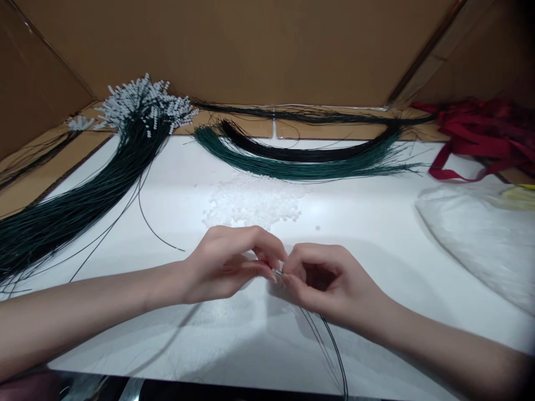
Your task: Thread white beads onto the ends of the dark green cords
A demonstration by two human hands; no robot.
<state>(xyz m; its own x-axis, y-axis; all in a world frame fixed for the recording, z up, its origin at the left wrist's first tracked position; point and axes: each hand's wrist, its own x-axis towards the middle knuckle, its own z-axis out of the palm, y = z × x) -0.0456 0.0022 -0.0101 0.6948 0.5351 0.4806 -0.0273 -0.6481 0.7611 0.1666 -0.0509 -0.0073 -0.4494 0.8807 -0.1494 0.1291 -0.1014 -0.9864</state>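
Note:
My left hand (236,259) and my right hand (321,273) meet fingertip to fingertip above the white tabletop. Thumb and index finger of the right hand pinch thin dark wires (337,345), whose lengths hang down past the table's front edge. A short bit of wire shows between the two hands. The left fingertips are closed at its end, perhaps on something tiny and pale; the fingers hide it. Just beyond my hands lies a spread of small translucent white beads (254,200).
At the left lies a thick bundle of dark green wires (96,178) tipped with white beads (144,106). Green wires (271,167) and black wires (292,153) lie behind the loose beads. Red ribbon (480,139) and a clear plastic bag (480,234) are at right. Cardboard walls (251,50) enclose the back.

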